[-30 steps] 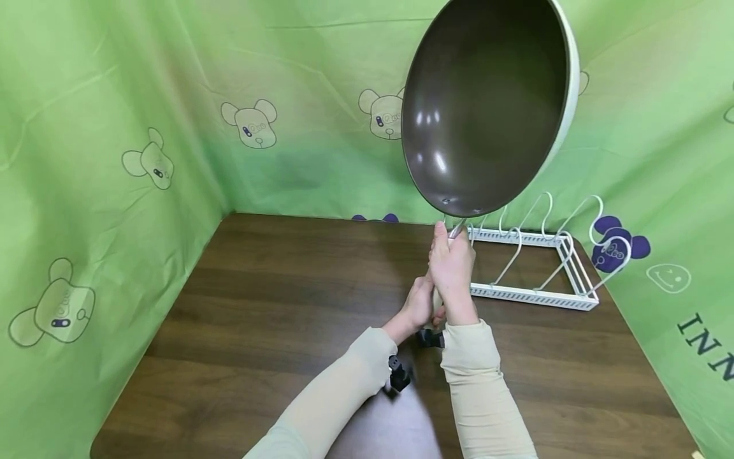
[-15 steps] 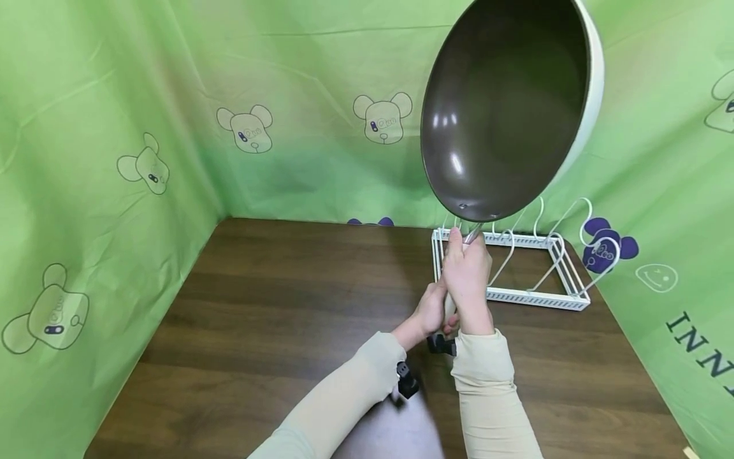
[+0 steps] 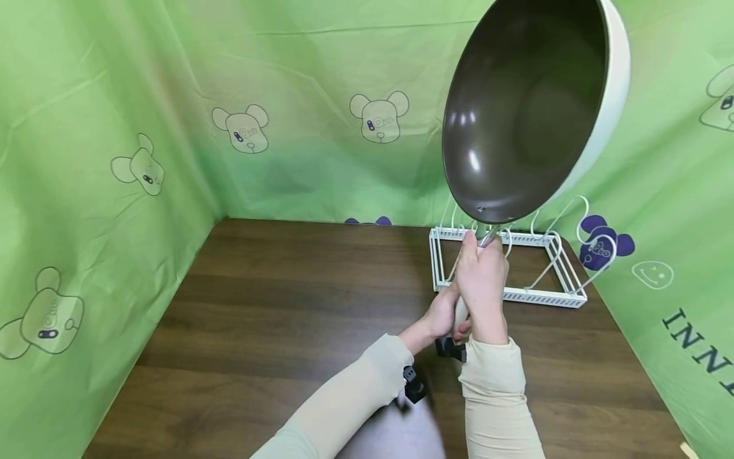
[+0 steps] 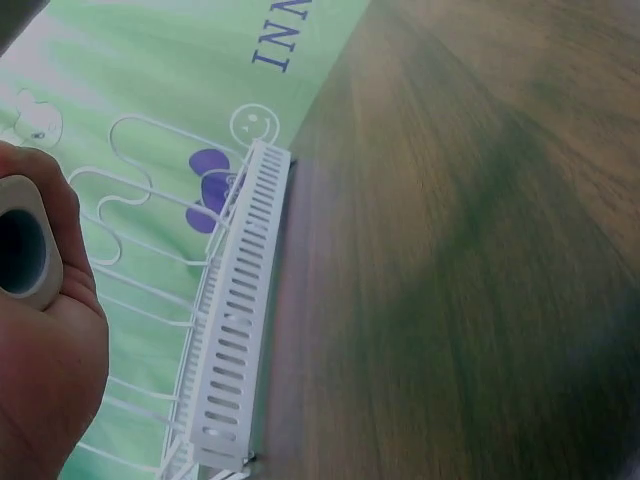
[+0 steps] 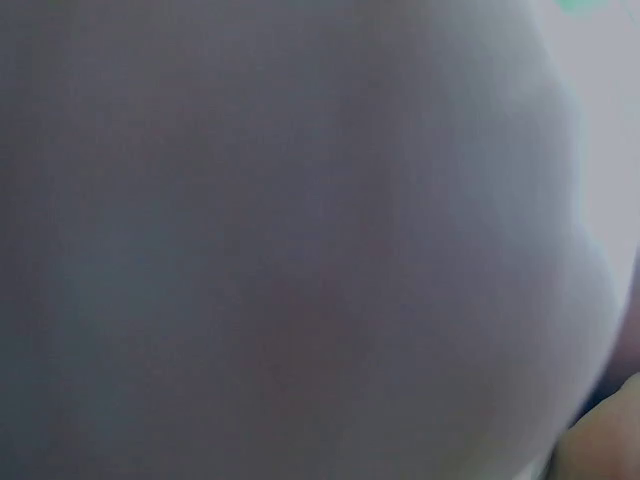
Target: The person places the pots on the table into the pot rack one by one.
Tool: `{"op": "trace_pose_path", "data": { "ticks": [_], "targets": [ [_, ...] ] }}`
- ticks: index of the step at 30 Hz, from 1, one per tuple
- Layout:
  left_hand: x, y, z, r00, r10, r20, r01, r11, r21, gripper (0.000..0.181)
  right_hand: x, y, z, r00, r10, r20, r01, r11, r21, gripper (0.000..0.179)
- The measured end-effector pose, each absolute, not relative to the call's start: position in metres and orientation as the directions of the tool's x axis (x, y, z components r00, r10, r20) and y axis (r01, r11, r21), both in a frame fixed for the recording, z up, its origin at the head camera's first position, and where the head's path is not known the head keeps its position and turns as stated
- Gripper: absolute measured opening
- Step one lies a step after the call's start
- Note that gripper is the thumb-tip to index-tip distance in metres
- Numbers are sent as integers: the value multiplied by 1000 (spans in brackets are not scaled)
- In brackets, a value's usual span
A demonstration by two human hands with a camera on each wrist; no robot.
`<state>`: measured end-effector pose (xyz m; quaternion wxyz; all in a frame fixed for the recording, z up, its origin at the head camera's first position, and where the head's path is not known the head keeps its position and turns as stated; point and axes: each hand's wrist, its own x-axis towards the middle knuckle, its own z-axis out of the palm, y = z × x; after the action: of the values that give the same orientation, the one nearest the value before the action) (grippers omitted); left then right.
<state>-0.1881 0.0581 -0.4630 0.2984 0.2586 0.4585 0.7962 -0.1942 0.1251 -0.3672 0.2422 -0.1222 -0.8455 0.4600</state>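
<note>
A deep frying pan with a dark inside and a white outside is held up in the air, tilted, its inside facing the head camera. My right hand grips the upper part of its pale handle, just below the metal neck. Lower down, my left hand is wrapped round the same handle. The handle's hollow end shows beside the left palm in the left wrist view. Behind the hands, a white wire rack stands on the table, partly hidden by them. The right wrist view is mostly a blurred pale surface.
The rack has upright curved wire dividers and a slotted frame. It stands at the back right of the brown wooden table. A green printed curtain hangs along the back and both sides.
The pan and both hands have moved to the right, across the front of the rack. The pan has turned slightly, showing more of its white outside. Both hands keep their hold.
</note>
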Motion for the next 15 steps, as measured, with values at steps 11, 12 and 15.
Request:
{"op": "trace_pose_path", "data": {
  "ticks": [11, 12, 15],
  "targets": [
    [-181, 69, -462, -621, 775, 117, -346, -404, 847, 71, -184, 134, -362, -852, 442, 280, 30, 575, -818, 47],
    [-181, 69, -462, -618, 777, 119, -349, -407, 844, 71, -184, 135, -362, -852, 444, 277, 36, 577, -816, 47],
    [-179, 72, -463, -605, 786, 130, -364, -418, 832, 70, -182, 138, -362, -851, 447, 274, 45, 583, -811, 47]
  ]
}}
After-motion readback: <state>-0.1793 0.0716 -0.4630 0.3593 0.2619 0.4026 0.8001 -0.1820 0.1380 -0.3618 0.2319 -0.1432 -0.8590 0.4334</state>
